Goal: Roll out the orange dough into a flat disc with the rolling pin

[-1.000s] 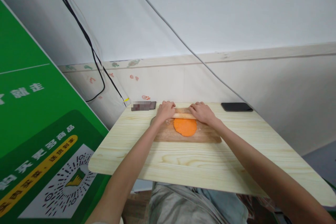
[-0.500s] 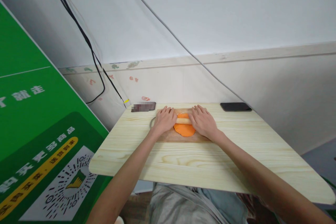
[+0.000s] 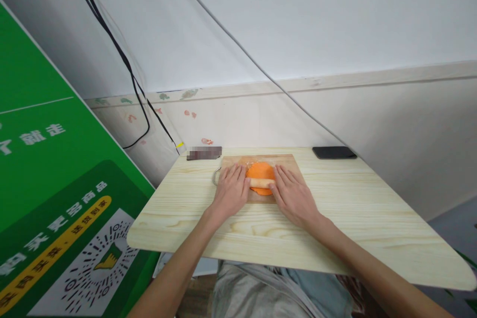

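Observation:
A pale wooden rolling pin lies crosswise over a flat, roundish sheet of orange dough. Under both is a brown wooden board with a metal ring handle at its left. My left hand holds down the pin's left end, its fingers reaching over it towards the wall. On the right end, my right hand does the same, thumb near the pin. Both palms hide the pin's ends. Most of the dough shows beyond the pin, with a thin strip on the near side.
The board rests on a light wood-grain table against the wall. A dark phone lies at the back right; a dark, partly blurred flat object is at the back left. Cables hang by the wall. A green panel stands left.
Both hands and the rolling pin have come towards me across the dough. More dough and more of the board's far edge now show beyond the pin.

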A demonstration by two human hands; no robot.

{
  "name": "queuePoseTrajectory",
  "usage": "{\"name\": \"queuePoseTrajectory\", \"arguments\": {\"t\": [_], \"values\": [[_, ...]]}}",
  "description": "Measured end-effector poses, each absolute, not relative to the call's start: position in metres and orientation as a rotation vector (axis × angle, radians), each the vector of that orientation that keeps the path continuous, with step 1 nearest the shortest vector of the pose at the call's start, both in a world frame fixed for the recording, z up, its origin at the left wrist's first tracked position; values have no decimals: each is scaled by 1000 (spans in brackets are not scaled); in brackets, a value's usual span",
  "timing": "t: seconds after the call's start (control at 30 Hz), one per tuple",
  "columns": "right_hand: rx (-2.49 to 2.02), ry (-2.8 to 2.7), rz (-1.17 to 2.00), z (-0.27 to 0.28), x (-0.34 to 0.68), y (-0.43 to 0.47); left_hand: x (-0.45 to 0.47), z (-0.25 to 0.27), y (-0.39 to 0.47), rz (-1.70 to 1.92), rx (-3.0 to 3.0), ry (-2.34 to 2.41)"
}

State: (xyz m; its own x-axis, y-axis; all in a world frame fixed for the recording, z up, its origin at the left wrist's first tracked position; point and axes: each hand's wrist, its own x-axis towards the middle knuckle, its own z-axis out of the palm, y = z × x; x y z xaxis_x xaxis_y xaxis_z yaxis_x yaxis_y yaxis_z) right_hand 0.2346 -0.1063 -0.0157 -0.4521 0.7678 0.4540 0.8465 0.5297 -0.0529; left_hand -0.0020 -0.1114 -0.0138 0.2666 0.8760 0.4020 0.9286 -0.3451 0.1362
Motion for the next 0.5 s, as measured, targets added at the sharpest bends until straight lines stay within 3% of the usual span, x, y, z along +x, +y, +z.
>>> {"name": "queuePoseTrajectory", "arguments": {"t": [0.5], "values": [[-1182, -2385, -314, -23, 242, -121, -9, -21, -135, -657, -2409, -1609]]}}
